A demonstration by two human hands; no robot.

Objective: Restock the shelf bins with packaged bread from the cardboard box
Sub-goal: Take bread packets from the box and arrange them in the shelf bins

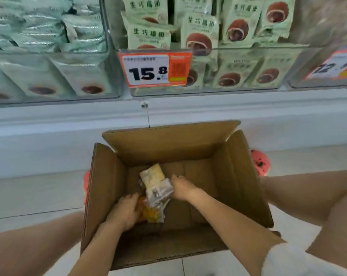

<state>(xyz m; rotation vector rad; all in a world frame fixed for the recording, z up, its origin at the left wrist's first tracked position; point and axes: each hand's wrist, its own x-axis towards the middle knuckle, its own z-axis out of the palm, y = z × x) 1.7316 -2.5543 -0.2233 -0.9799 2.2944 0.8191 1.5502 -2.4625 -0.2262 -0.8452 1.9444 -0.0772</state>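
Note:
An open cardboard box [242, 176] stands on the floor between my knees. Both hands reach down into it. A few bread packets lie at its bottom left: a pale yellow one [153, 176], a grey-white one [159, 193] and an orange-yellow one [151, 214]. My right hand [181, 188] grips the grey-white packet at its right edge. My left hand [124, 211] closes on the orange-yellow packet from the left. Above, a clear shelf bin [238, 89] holds green packets with a brown bun printed on them [200, 34].
A second clear bin [59, 97] at the left holds pale green packets. An orange price tag reading 15.8 [154, 69] hangs on the middle bin, another tag [334, 66] at the right. A white shelf base runs behind the box. Pink shoes [260, 161] flank the box.

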